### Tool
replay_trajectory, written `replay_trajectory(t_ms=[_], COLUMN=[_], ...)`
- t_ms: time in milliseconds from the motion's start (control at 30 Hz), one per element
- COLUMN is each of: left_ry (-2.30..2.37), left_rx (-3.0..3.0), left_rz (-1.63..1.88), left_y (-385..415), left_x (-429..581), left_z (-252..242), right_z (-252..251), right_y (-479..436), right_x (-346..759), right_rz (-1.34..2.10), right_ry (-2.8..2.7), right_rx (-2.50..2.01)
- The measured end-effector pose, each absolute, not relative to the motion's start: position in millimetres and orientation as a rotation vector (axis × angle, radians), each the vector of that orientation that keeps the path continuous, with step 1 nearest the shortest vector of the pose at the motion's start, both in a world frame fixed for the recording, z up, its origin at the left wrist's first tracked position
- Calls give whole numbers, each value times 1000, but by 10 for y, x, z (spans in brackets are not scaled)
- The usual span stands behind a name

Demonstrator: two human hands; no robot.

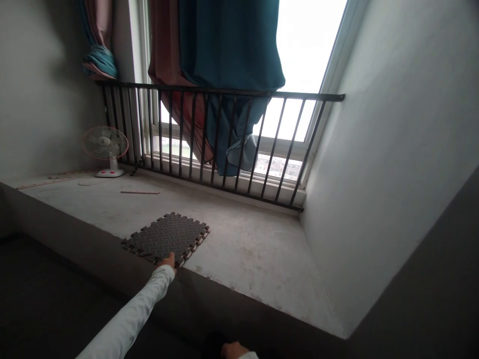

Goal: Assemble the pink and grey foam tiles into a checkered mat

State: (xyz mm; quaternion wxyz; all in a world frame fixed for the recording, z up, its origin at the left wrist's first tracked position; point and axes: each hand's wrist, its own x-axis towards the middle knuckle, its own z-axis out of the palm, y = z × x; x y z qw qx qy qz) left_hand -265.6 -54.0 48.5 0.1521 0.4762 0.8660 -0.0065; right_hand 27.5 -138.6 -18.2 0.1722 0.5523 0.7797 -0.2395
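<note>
A stack of dark grey interlocking foam mats lies on the pale window ledge, its front corner reaching past the ledge's edge. My left hand, at the end of a white sleeve, grips that near corner with the thumb on top; the fingers beneath are mostly hidden. At the bottom edge of the view my right hand is curled, partly cut off by the frame. Beside it is a dark shape too dim to name, and I cannot make out what the fingers hold.
On the ledge, a small fan stands at the far left, and a thin pinkish strip lies behind the mats. A black metal railing runs before the window, with teal and pink curtains hanging over it. A wall closes the right side.
</note>
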Motion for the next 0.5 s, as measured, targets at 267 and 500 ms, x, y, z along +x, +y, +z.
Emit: replay_trajectory(t_ms=[267, 500], left_ry=[2450, 2472], left_rx=[1403, 1455], left_rz=[-75, -108], left_y=[-491, -562], left_x=[-2658, -2531], left_z=[437, 520], right_z=[-169, -269], right_y=[-1402, -1391], right_x=[301, 366], right_rz=[-667, -675], right_ry=[2191, 2309], right_rx=[1553, 1512])
